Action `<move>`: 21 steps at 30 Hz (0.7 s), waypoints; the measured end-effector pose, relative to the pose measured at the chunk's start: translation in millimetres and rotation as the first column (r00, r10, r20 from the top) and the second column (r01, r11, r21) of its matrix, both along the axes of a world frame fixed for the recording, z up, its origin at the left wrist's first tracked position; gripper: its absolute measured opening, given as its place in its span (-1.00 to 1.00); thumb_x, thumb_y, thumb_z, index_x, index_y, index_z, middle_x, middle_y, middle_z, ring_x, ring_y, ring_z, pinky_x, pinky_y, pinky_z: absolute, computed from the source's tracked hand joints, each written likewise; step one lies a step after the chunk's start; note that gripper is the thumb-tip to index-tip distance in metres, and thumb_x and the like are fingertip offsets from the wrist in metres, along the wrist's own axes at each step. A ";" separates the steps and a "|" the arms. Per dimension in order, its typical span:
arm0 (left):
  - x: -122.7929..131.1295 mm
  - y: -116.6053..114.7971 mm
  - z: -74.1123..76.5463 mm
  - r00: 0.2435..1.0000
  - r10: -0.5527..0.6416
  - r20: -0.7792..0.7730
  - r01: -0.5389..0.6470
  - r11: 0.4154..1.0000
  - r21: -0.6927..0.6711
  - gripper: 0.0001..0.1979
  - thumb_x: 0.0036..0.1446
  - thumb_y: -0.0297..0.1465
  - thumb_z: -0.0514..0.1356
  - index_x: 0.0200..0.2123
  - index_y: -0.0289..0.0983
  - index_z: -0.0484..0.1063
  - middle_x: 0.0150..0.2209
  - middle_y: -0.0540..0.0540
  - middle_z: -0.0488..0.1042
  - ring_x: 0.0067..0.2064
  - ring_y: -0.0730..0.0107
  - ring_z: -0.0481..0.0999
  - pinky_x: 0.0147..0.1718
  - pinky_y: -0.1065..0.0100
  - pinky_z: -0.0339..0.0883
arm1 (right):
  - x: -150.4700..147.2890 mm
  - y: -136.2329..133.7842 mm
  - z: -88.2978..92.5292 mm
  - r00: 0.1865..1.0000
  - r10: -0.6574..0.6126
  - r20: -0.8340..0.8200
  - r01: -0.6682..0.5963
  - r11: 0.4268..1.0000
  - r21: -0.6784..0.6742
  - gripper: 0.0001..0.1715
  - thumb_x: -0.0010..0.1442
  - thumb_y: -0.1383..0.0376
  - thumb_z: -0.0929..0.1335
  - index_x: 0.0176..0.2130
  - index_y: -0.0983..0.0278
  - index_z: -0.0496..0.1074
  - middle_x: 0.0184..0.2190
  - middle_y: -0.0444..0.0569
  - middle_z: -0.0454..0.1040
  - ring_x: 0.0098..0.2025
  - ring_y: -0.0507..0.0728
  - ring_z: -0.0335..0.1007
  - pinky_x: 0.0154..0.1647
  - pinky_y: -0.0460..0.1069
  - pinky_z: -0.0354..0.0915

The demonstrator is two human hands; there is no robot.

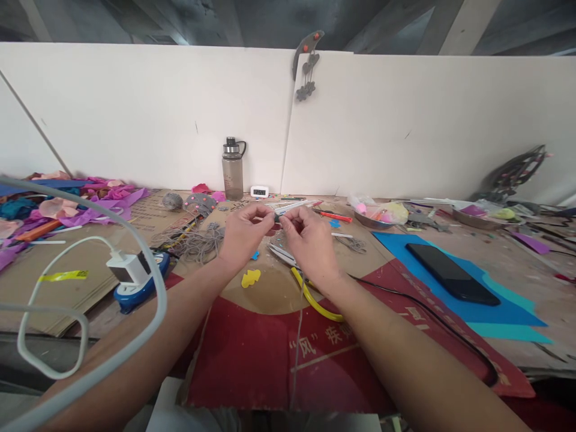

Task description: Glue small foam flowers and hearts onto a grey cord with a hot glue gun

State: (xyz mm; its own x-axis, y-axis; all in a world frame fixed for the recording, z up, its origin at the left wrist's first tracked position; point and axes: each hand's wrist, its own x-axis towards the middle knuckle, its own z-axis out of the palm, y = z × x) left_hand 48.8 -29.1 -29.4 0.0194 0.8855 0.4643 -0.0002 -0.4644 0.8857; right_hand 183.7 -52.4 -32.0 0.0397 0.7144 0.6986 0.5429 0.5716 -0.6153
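Observation:
My left hand (246, 231) and my right hand (310, 240) meet over the cardboard, fingers pinched together. Between their fingertips is a small dark grey piece (278, 218), mostly covered, so its exact kind does not show. A strand of grey yarn (298, 336) hangs below my right hand to the front edge. Under that hand lie scissors with yellow handles (314, 298), partly hidden by the wrist. A yellow paper cutout (251, 278) rests below my left hand. Loose grey yarn (202, 243) is heaped to its left.
A bottle (233, 171) and a small digital clock (260, 191) stand against the white partition. A phone (452, 273) lies on blue sheets at right. At left are a blue power strip (141, 288), a white cable (159, 288) crossing close to the camera, and coloured scraps (94, 204).

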 end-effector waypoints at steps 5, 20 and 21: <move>-0.7 0.0 1.2 0.998 0.019 -0.053 -0.018 1.000 0.020 -0.87 -0.01 -0.32 0.25 -0.44 -0.28 0.44 -0.49 0.01 0.46 -0.45 0.41 0.54 -0.59 0.49 0.36 | -1.7 0.2 1.9 0.990 0.044 -0.134 -0.058 0.993 -0.099 -0.82 0.14 0.26 0.31 -0.48 0.24 0.35 -0.59 -0.17 0.33 -0.53 0.02 0.14 -0.45 -0.05 0.10; 1.3 3.4 -2.1 0.989 -0.127 0.069 0.131 0.990 -0.044 -0.87 0.00 -0.33 0.25 -0.44 -0.29 0.44 -0.51 0.02 0.43 -0.49 0.49 0.48 -0.64 0.50 0.17 | 1.0 11.1 -3.3 0.919 0.060 -0.390 -0.146 0.970 -0.196 -0.70 0.02 0.18 0.40 -0.30 0.21 0.22 -0.66 -0.34 0.14 -0.59 -0.03 0.05 -0.51 -0.10 0.03; 1.5 3.1 -2.0 0.990 -0.124 0.064 0.127 0.991 -0.040 -0.86 0.01 -0.32 0.25 -0.43 -0.29 0.44 -0.49 0.01 0.44 -0.46 0.48 0.49 -0.63 0.50 0.19 | 0.7 13.1 -5.6 0.907 0.070 -0.414 -0.168 0.964 -0.204 -0.68 0.02 0.16 0.40 -0.29 0.21 0.22 -0.66 -0.34 0.13 -0.60 -0.03 0.04 -0.52 -0.10 0.02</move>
State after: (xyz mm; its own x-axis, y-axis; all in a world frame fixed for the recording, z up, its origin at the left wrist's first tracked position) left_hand 50.3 -25.9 -31.4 0.1047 0.8974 0.4286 -0.1110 -0.4177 0.9018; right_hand 184.4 -39.2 -37.6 0.1853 0.8699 0.4572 0.1595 0.4325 -0.8874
